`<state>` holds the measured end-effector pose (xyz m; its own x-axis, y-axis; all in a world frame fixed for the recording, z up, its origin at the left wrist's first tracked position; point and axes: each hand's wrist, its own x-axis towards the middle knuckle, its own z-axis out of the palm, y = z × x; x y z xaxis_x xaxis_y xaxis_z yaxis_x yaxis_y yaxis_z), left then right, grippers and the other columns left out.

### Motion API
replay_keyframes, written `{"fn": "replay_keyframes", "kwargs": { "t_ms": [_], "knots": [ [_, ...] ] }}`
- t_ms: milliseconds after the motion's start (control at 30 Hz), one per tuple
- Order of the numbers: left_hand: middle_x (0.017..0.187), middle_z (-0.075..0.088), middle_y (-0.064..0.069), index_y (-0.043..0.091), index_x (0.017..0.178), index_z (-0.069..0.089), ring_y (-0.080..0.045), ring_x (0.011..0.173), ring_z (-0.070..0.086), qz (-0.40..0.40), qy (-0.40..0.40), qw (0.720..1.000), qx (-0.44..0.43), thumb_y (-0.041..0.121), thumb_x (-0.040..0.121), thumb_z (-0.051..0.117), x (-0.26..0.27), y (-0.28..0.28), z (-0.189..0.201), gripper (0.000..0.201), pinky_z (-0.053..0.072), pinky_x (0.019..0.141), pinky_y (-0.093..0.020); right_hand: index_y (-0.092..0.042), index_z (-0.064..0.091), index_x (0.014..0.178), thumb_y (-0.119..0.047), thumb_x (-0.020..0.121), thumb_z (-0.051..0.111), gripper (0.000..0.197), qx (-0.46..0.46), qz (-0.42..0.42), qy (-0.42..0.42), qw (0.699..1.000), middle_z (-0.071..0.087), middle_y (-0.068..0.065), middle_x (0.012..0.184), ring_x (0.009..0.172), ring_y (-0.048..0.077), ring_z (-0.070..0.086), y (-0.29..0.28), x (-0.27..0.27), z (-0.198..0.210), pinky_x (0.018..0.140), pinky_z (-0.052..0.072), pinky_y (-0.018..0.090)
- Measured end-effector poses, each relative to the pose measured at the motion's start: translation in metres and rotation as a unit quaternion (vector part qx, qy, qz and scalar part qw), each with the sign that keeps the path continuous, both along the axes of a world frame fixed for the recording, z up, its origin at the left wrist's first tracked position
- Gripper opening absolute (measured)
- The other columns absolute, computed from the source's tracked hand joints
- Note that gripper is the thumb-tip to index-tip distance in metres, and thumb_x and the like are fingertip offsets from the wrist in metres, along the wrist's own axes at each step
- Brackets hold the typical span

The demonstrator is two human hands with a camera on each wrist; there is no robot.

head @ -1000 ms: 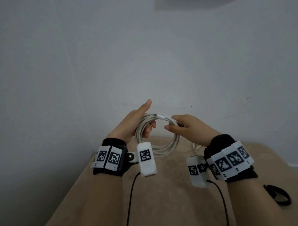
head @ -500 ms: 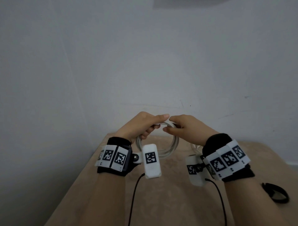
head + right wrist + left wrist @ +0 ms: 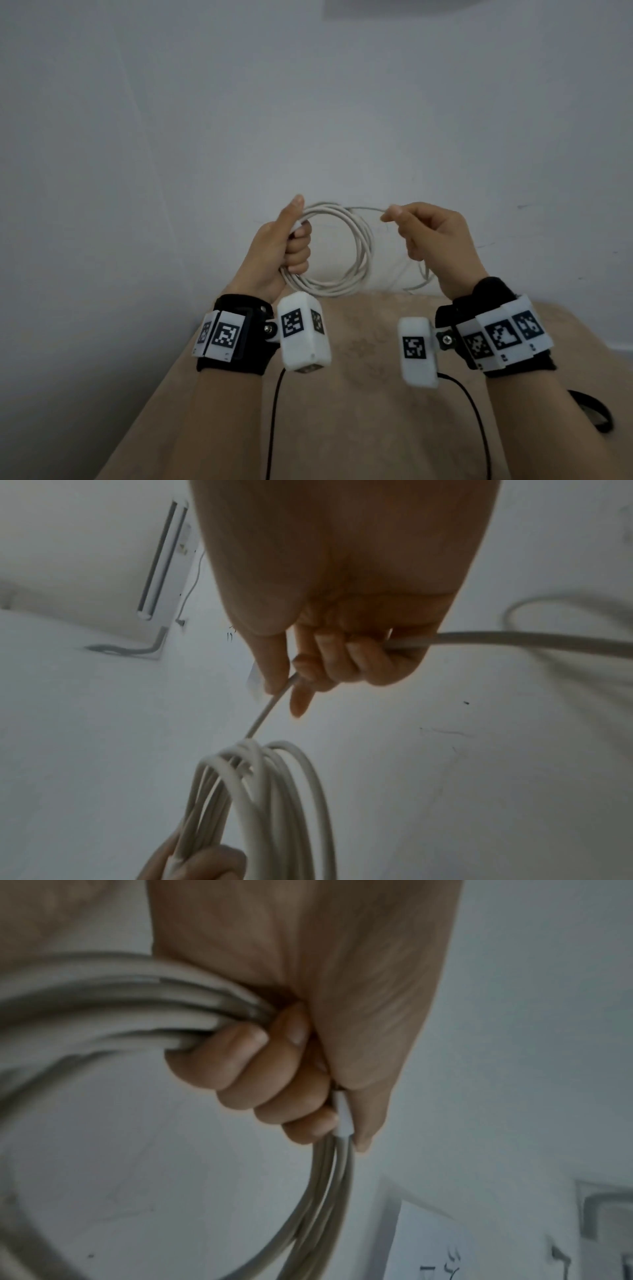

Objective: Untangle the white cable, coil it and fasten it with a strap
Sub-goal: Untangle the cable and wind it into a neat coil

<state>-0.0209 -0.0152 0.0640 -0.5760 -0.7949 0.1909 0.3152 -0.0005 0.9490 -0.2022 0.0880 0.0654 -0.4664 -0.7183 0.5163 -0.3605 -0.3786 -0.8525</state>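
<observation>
Now the white cable (image 3: 346,250) hangs as a round coil between both hands, above the bench (image 3: 342,411).

Smooth, rubbery loops bunch in the left hand (image 3: 277,253), whose fingers (image 3: 260,1074) curl fully round them, thumb pressing a white plug end. One loose strand runs to the right hand (image 3: 435,240), pinched between thumb and fingers (image 3: 329,664); the rest trails out of sight behind that wrist. Beige patterned fabric covers the bench. At its right edge a black strap (image 3: 596,411) lies looped, partly hidden by the forearm. The wristbands' square black-and-white markers carry no readable writing.
</observation>
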Motion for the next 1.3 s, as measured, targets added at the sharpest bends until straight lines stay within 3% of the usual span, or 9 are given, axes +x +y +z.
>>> {"fn": "replay_keyframes", "kwargs": {
  "t_ms": [167, 300, 433, 567, 700, 867, 967, 1067, 1300],
  "knots": [
    [0.042, 0.018, 0.011, 0.02, 0.06, 0.032, -0.003, 0.032, 0.015, 0.016, 0.095, 0.994, 0.06, 0.051, 0.093, 0.046, -0.002, -0.001, 0.002, 0.047, 0.015, 0.033, -0.017, -0.021, 0.073, 0.079, -0.024, 0.091, 0.062, 0.017, -0.039, -0.057, -0.031, 0.997, 0.055, -0.015, 0.054, 0.048, -0.001, 0.045, -0.002, -0.001, 0.0, 0.05, 0.036, 0.016],
    [0.042, 0.018, 0.01, 0.02, 0.061, 0.032, -0.004, 0.032, 0.015, 0.037, 0.139, 0.986, 0.088, 0.053, 0.094, 0.045, -0.008, 0.003, 0.003, 0.048, 0.016, 0.034, -0.018, -0.015, 0.072, 0.082, -0.02, 0.097, 0.052, 0.025, -0.026, -0.01, -0.072, 0.997, 0.042, -0.004, 0.057, 0.043, 0.002, 0.034, -0.009, 0.009, -0.004, 0.042, 0.031, 0.015],
    [0.041, 0.018, 0.01, 0.02, 0.06, 0.033, -0.004, 0.032, 0.016, 0.058, 0.167, 0.979, 0.106, 0.053, 0.094, 0.044, -0.014, 0.008, 0.004, 0.048, 0.017, 0.034, -0.018, -0.012, 0.061, 0.072, -0.017, 0.101, 0.04, 0.036, 0.049, 0.031, -0.101, 0.993, 0.039, -0.011, 0.049, 0.042, 0.006, 0.029, -0.02, 0.026, -0.012, 0.039, 0.026, 0.016],
    [0.04, 0.019, 0.01, 0.02, 0.059, 0.033, -0.004, 0.03, 0.016, 0.045, 0.193, 0.972, 0.128, 0.054, 0.094, 0.042, -0.017, 0.01, 0.005, 0.049, 0.018, 0.033, -0.017, 0.004, 0.063, 0.098, -0.018, 0.101, 0.037, 0.034, 0.069, 0.038, -0.086, 0.993, 0.037, -0.017, 0.043, 0.044, 0.004, 0.031, -0.025, 0.029, -0.016, 0.041, 0.028, 0.016],
    [0.04, 0.019, 0.01, 0.02, 0.059, 0.033, -0.004, 0.03, 0.016, 0.029, 0.195, 0.972, 0.131, 0.054, 0.094, 0.042, -0.021, 0.012, 0.004, 0.049, 0.019, 0.033, -0.017, 0.013, 0.058, 0.101, -0.015, 0.101, 0.038, 0.034, 0.033, 0.063, -0.137, 0.988, 0.034, -0.009, 0.051, 0.047, 0.007, 0.027, -0.023, 0.029, -0.012, 0.04, 0.026, 0.016],
    [0.041, 0.019, 0.01, 0.02, 0.06, 0.033, -0.004, 0.031, 0.016, 0.035, 0.205, 0.969, 0.133, 0.054, 0.094, 0.042, -0.027, 0.014, 0.003, 0.049, 0.02, 0.032, -0.017, -0.01, 0.069, 0.094, -0.048, 0.099, 0.033, 0.053, 0.031, 0.118, -0.205, 0.971, 0.044, 0.001, 0.069, 0.052, 0.009, 0.03, -0.019, 0.036, -0.007, 0.045, 0.025, 0.02],
    [0.042, 0.019, 0.01, 0.021, 0.06, 0.033, -0.005, 0.031, 0.016, 0.04, 0.217, 0.966, 0.136, 0.055, 0.094, 0.043, -0.027, 0.012, 0.002, 0.049, 0.02, 0.032, -0.017, -0.012, 0.067, 0.094, -0.052, 0.092, 0.048, 0.045, 0.039, 0.131, -0.167, 0.976, 0.047, -0.001, 0.072, 0.053, 0.008, 0.032, -0.017, 0.037, -0.006, 0.046, 0.026, 0.021],
    [0.041, 0.019, 0.01, 0.02, 0.06, 0.033, -0.005, 0.03, 0.017, 0.033, 0.224, 0.963, 0.147, 0.056, 0.093, 0.043, -0.027, 0.012, 0.001, 0.049, 0.02, 0.032, -0.017, -0.011, 0.063, 0.087, -0.03, 0.088, 0.065, 0.02, 0.035, 0.106, -0.096, 0.989, 0.045, -0.01, 0.059, 0.05, 0.007, 0.034, -0.019, 0.036, -0.01, 0.045, 0.032, 0.018],
    [0.043, 0.035, 0.007, 0.016, 0.066, 0.047, -0.008, 0.038, 0.037, -0.009, 0.151, 0.981, 0.118, 0.058, 0.094, 0.037, -0.024, 0.008, -0.003, 0.052, 0.039, 0.044, -0.02, -0.01, 0.051, 0.08, -0.022, 0.098, 0.049, 0.021, 0.056, 0.078, -0.058, 0.994, 0.051, 0.003, 0.069, 0.048, 0.007, 0.04, -0.022, 0.03, -0.015, 0.045, 0.033, 0.018]
  ]
}}
